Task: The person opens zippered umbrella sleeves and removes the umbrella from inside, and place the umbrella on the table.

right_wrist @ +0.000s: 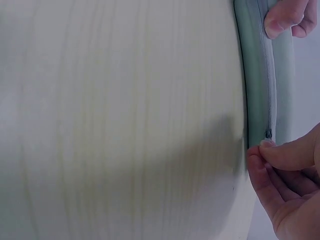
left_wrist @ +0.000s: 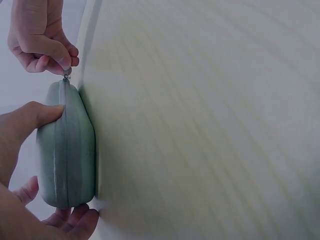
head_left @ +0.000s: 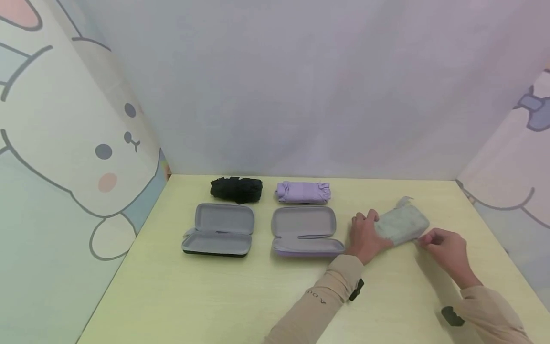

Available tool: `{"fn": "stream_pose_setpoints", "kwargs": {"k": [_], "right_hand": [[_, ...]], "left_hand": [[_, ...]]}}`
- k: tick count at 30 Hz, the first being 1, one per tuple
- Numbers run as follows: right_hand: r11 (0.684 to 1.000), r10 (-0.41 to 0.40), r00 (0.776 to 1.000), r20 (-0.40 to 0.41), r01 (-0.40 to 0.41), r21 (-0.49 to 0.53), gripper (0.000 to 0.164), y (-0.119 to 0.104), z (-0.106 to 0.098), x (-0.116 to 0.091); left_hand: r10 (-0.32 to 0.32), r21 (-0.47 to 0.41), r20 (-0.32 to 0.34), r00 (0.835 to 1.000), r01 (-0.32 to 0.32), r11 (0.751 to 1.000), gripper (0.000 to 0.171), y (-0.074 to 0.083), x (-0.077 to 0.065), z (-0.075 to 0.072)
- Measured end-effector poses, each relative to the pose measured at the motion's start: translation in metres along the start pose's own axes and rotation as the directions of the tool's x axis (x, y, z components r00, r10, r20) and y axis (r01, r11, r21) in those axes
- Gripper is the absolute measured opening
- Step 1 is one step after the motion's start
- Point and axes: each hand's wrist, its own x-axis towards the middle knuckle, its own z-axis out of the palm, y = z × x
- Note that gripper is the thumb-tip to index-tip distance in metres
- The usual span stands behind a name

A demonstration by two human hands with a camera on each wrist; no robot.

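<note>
A pale green zippered case [head_left: 403, 224] lies closed at the right of the table, a small fabric loop standing up behind it. My left hand [head_left: 367, 236] grips its left end, the thumb along the front near the zipper seam [left_wrist: 65, 145] and the fingers around the far side and end. At the case's right end my right hand [head_left: 449, 251] pinches the zipper pull [right_wrist: 268, 134] between thumb and forefinger. The zipper teeth look closed along the part seen in the right wrist view.
Left of the hands lie an open purple case [head_left: 307, 246] and an open black case [head_left: 216, 242], both with grey linings. Behind them are a folded purple bundle [head_left: 302, 192] and a folded black bundle [head_left: 237, 189]. Curtains stand behind the yellow table [head_left: 193, 301].
</note>
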Motion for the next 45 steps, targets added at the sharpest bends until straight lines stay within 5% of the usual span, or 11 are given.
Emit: {"fn": "stream_pose_setpoints", "kwargs": {"k": [45], "right_hand": [[0.999, -0.038, 0.998, 0.049, 0.036, 0.033, 0.02, -0.021, 0.01, -0.008]], "left_hand": [[-0.024, 0.111, -0.004, 1.0, 0.025, 0.993, 0.062, 0.003, -0.005, 0.001]]}}
